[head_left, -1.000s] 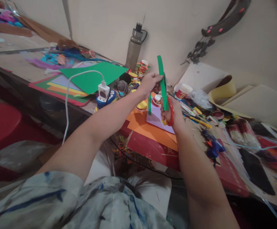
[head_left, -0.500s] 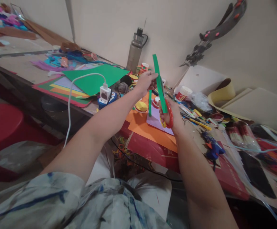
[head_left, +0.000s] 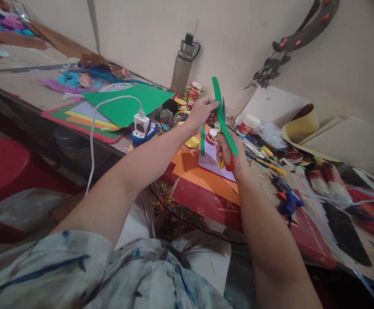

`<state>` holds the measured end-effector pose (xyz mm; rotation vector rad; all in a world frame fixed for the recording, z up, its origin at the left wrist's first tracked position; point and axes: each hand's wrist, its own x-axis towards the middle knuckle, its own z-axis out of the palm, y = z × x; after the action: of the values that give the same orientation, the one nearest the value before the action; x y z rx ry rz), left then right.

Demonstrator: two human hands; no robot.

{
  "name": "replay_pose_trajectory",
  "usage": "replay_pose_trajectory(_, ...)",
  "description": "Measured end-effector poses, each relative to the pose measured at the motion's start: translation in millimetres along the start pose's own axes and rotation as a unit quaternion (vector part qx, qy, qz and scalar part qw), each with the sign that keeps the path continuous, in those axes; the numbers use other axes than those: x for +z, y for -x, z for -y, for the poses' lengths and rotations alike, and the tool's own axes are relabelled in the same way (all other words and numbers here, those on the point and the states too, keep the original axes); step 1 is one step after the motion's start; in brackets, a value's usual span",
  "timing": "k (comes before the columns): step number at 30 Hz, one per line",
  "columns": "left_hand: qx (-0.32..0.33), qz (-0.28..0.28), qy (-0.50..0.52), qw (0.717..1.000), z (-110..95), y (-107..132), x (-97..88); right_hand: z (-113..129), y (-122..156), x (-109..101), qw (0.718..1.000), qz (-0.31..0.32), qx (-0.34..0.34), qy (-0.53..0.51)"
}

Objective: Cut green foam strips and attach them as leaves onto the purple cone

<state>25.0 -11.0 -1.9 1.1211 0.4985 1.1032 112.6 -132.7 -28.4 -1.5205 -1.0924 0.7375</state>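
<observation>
Above the table, my left hand point(head_left: 204, 112) pinches a long green paper strip point(head_left: 218, 95) near its middle. The strip's lower part bends down across my right hand point(head_left: 230, 148), which is closed round a pair of scissors point(head_left: 230, 163) with red and yellow handles. A bit of blade shows just right of the strip, pointing up; I cannot tell whether the blades touch the paper. Beneath my hands lie a purple sheet point(head_left: 210, 159) and an orange sheet point(head_left: 190, 167). A second green strip point(head_left: 203, 143) rests at the purple sheet's left edge.
A green sheet point(head_left: 142, 101) tops a stack of coloured paper at left, beside a white charger point(head_left: 141, 124) with a cable. A grey bottle point(head_left: 182, 66) stands by the wall. Paper cups point(head_left: 248, 124), pens and a blue glue gun point(head_left: 290, 201) crowd the right side.
The green strip's lower end has swung right and now bends over my right hand. My left hand has shifted slightly right, and the scissors have dropped a little.
</observation>
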Motion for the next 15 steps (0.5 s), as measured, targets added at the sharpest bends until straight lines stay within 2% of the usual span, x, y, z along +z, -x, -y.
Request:
replay_pose_trajectory(7, 0.001, 0.009, 0.005, 1.000, 1.1, -0.8, -1.0, 2.3, -2.7, 2.3, 0.999, -0.015, 0.040, -0.007)
replay_pose_trajectory(15, -0.004, 0.014, 0.016, 1.000, -0.5, -1.6, -1.2, -0.1, -5.0, 2.6, 0.999, -0.025, 0.047, -0.001)
